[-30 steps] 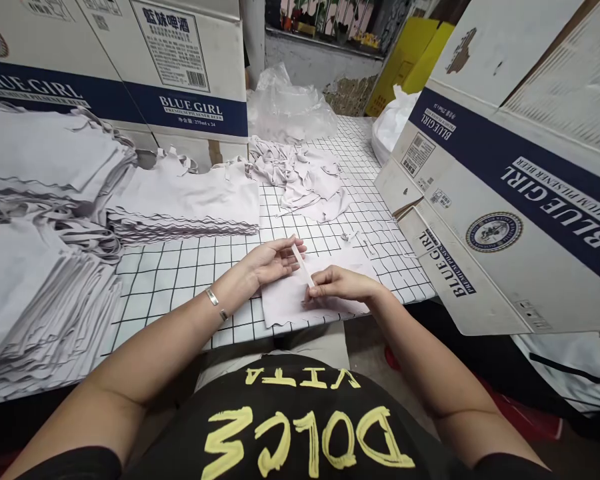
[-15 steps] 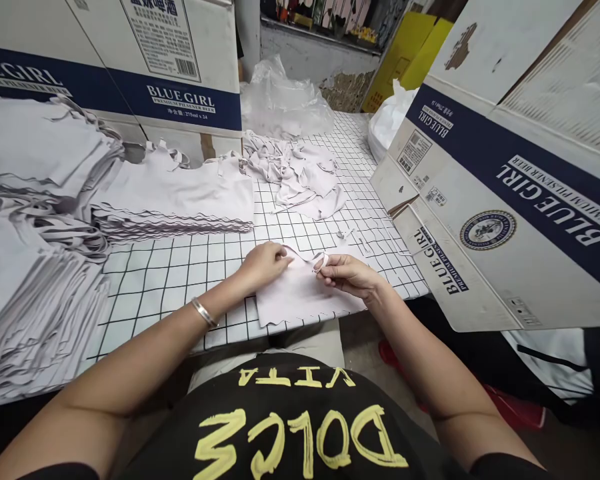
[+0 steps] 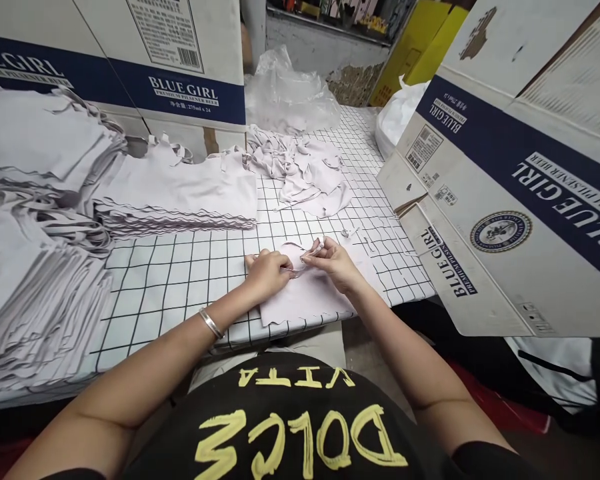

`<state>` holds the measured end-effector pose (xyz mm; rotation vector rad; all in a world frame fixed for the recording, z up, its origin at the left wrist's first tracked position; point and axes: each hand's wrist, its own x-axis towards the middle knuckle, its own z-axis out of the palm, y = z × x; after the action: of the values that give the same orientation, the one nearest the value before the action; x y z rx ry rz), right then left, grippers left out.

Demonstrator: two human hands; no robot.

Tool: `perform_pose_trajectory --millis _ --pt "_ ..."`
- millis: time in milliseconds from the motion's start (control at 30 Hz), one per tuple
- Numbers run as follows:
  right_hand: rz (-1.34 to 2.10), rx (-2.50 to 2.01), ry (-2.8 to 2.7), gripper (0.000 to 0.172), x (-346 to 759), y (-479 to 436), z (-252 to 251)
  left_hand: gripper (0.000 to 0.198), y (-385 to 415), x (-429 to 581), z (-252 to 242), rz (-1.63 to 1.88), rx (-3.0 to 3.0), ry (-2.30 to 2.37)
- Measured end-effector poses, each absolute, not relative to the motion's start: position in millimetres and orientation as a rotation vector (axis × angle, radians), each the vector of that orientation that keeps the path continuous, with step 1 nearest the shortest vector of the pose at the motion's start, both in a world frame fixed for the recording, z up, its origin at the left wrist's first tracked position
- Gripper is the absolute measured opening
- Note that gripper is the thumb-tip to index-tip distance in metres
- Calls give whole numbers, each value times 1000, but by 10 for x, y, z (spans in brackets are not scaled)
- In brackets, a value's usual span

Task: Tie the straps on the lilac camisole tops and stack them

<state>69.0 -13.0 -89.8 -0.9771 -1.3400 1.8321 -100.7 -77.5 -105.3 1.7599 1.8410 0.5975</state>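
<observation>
A pale pink camisole (image 3: 307, 297) lies flat on the checked tabletop in front of me. My left hand (image 3: 271, 272) is closed on its top edge, thumb and fingers pinching the fabric. Between the fingertips of my right hand (image 3: 334, 262) is a thin strap of the camisole, lifted a little off the cloth. Part of the top edge is hidden under my fingers. Behind them, a crumpled heap of the same fabric (image 3: 315, 180) rests on the table.
Several stacks of camisoles, one a neat pile (image 3: 180, 190), another a front-left pile (image 3: 35, 300), fill the left side. A carton (image 3: 195, 100) stands behind them; a tilted carton (image 3: 480, 200) flanks the right. Clear plastic (image 3: 290, 93) and a white bag (image 3: 400, 117) lie at the back.
My left hand has turned over the camisole's top edge and shifted slightly nearer me. My right hand has moved up and left, bringing the strap closer to the left hand.
</observation>
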Motion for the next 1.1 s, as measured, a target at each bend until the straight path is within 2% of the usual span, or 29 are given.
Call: perform_pose_trajectory --millis 600,833,900,967,1100 --pt "1642 -1032 -1603 37 554 -253 -1160 12 -778 -992 -1017 593 1646 1842" --pt "969 -1111 -2248 22 630 -159 -1075 11 -768 -990 -1074 627 1684 1828" --pt "1080 -1110 -2246 17 627 -131 -1040 12 -802 -991 -1086 623 1777 1850" --pt "1394 -1120 -2076 17 608 -101 -1006 12 -895 -991 -1100 665 1988 1901" --pt "1940 -1103 -1611 23 499 41 -905 36 -1220 -1000 -1196 649 2553 1619"
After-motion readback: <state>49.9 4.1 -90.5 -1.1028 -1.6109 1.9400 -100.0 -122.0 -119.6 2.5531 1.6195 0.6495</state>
